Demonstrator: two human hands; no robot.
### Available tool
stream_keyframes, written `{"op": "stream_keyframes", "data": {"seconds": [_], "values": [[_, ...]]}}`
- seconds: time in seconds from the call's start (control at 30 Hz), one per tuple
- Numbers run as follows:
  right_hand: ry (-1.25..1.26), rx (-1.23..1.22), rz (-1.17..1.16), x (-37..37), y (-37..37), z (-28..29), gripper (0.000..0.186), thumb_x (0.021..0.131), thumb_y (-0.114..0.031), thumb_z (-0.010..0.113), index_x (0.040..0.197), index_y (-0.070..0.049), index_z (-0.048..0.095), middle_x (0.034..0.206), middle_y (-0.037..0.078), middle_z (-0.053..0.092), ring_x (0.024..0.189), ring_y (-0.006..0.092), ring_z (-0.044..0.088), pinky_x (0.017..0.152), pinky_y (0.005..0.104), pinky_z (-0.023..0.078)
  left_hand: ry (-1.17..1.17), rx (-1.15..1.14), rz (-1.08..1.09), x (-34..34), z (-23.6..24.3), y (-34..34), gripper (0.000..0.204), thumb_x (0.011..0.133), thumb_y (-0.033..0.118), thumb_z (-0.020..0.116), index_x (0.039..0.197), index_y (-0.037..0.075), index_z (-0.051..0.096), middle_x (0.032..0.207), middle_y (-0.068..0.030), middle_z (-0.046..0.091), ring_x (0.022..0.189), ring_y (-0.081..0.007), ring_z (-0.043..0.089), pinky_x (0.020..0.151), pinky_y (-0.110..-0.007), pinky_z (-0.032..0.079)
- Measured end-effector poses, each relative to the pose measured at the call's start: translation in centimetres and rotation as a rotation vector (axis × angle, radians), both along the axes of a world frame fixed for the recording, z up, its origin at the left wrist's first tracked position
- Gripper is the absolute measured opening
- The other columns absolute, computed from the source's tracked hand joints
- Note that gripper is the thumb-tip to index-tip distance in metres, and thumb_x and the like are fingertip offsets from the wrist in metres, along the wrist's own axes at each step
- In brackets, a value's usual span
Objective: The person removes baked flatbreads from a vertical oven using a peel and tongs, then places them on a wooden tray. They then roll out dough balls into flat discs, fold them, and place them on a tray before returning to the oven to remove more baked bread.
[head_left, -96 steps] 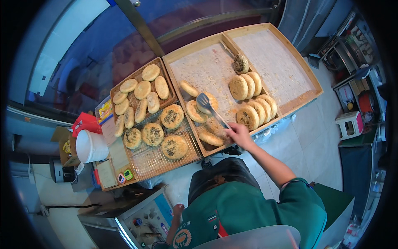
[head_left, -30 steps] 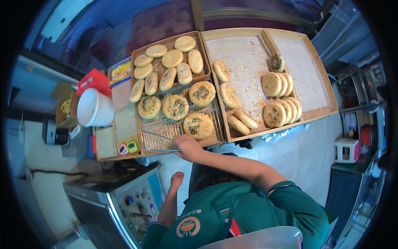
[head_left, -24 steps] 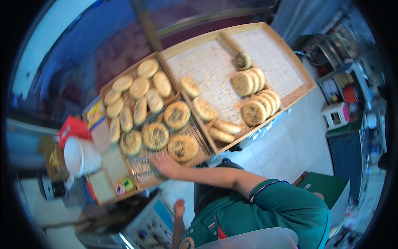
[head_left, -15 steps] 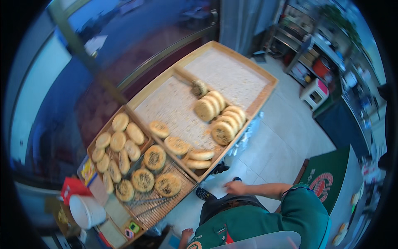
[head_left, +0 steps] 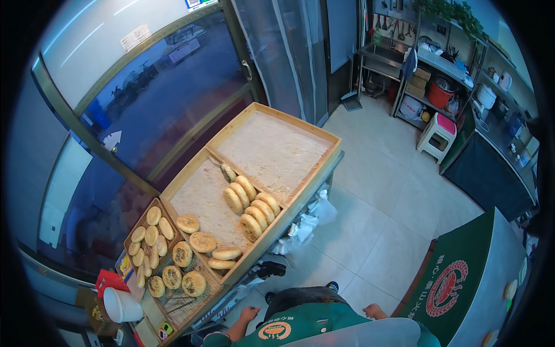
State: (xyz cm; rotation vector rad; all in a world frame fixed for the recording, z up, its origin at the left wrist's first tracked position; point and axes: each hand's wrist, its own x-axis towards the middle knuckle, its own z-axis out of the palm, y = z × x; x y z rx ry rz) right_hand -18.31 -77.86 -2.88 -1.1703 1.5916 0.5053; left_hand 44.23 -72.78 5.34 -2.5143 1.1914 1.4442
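My left hand (head_left: 250, 313) hangs beside my body near the front edge of the bread stand, its fingers curled with nothing showing in them. On my other side, my right hand (head_left: 374, 312) hangs low over the floor, loosely curled and touching nothing. The large wooden tray (head_left: 277, 215) has a divider. Round flatbreads (head_left: 257, 218) lean in rows in its nearer-left compartment, and a few others lie toward its near end. Seeded flatbreads (head_left: 171, 277) rest on a wire rack beside metal tongs (head_left: 180, 304). A smaller tray holds plain breads (head_left: 151, 235).
A white bucket (head_left: 121, 306) and a red box (head_left: 110, 281) stand at the left. Plastic bags (head_left: 302, 226) hang under the tray. To the right is a green-fronted counter (head_left: 442, 277). Farther back are a stool (head_left: 437, 137), a dustpan (head_left: 351, 102) and metal shelving.
My right hand has swung from in front of my body out to the right. My left hand has come further into view. The view has shifted, showing more of the room's far side.
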Motion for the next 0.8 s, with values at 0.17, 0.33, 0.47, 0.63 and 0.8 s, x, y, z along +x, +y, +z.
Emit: {"op": "stream_keyframes", "data": {"seconds": [0.17, 0.33, 0.47, 0.63, 0.8], "values": [[-0.031, -0.336, -0.276, -4.8, -2.7, 1.5, 0.033, 0.084, -0.036, 0.068, 0.094, -0.005, 0.074, 0.085, 0.015, 0.073, 0.081, 0.0312, 0.071, 0.078, 0.0404, 0.055, -0.164, -0.310, -0.056, -7.0, 0.7, -9.1, 0.039, 0.083, 0.037, 0.065, 0.101, 0.002, 0.068, 0.100, -0.0185, 0.070, 0.095, -0.0355, 0.067, 0.082, -0.044, 0.052], [-0.090, -0.539, -0.725, -8.5, -5.5, 2.6, 0.024, 0.087, -0.022, 0.067, 0.095, 0.001, 0.070, 0.075, 0.015, 0.071, 0.065, 0.0233, 0.070, 0.063, 0.0363, 0.056, 0.010, -0.351, -0.300, -12.0, 0.6, -18.4, 0.034, 0.081, 0.032, 0.064, 0.098, 0.002, 0.067, 0.098, -0.0198, 0.069, 0.092, -0.0365, 0.066, 0.082, -0.044, 0.053], [-0.148, -0.531, -0.790, -9.4, -2.9, 2.4, 0.022, 0.090, -0.016, 0.063, 0.095, 0.005, 0.067, 0.072, 0.012, 0.069, 0.061, 0.0195, 0.068, 0.055, 0.0348, 0.054, 0.056, -0.266, -0.443, -15.2, 0.5, -23.6, 0.033, 0.083, 0.033, 0.066, 0.101, 0.005, 0.069, 0.098, -0.0172, 0.071, 0.093, -0.0337, 0.068, 0.083, -0.042, 0.053], [-0.020, -0.431, -0.809, -9.4, 3.4, 3.3, 0.026, 0.090, -0.028, 0.068, 0.086, -0.002, 0.071, 0.067, 0.008, 0.069, 0.057, 0.0180, 0.067, 0.058, 0.0331, 0.054, -0.047, -0.028, -0.782, -18.8, -2.0, -28.5, 0.036, 0.085, 0.037, 0.065, 0.103, 0.007, 0.071, 0.099, -0.0155, 0.072, 0.094, -0.0323, 0.068, 0.084, -0.043, 0.053], [0.042, -0.308, -0.738, -10.4, 6.0, 5.9, 0.031, 0.088, -0.033, 0.067, 0.079, -0.004, 0.071, 0.069, 0.010, 0.070, 0.062, 0.0237, 0.067, 0.062, 0.0362, 0.054, -0.021, 0.023, -0.899, -22.5, -4.1, -35.5, 0.033, 0.082, 0.036, 0.068, 0.098, 0.008, 0.073, 0.097, -0.0145, 0.072, 0.093, -0.0309, 0.068, 0.083, -0.042, 0.054]]}}
